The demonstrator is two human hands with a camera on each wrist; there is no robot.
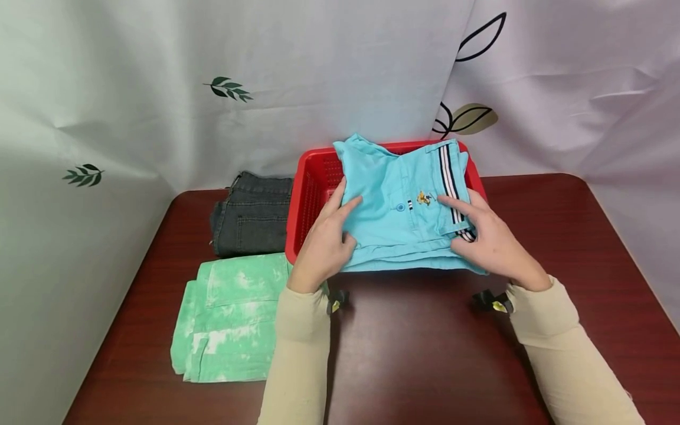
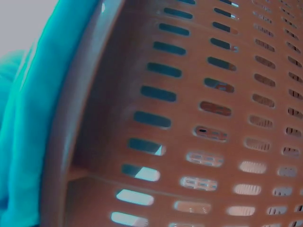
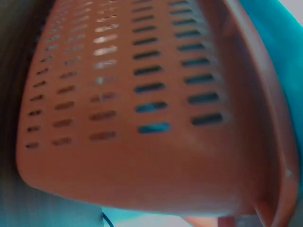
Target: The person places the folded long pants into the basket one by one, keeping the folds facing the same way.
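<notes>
Folded light-blue pants (image 1: 382,200), with a striped waistband trim and small embroidery, lie over the top of a red plastic basket (image 1: 310,177). Their front fold hangs past the near rim. My left hand (image 1: 326,239) holds their left edge, index finger and thumb on top. At the right edge, by the striped trim, my right hand (image 1: 491,236) grips them the same way. The other fingers of both hands are partly hidden. Close up, the left wrist view has the basket's slotted wall (image 2: 189,94) and hanging blue cloth (image 2: 28,132); the right wrist view has the slotted wall (image 3: 123,165) too.
Dark grey folded jeans (image 1: 255,215) lie against the basket's left side. Nearer, left of my left forearm, is a folded green-and-white garment (image 1: 234,319). All stand on a dark red wooden table (image 1: 404,354), with a pale leaf-print curtain (image 1: 319,77) behind.
</notes>
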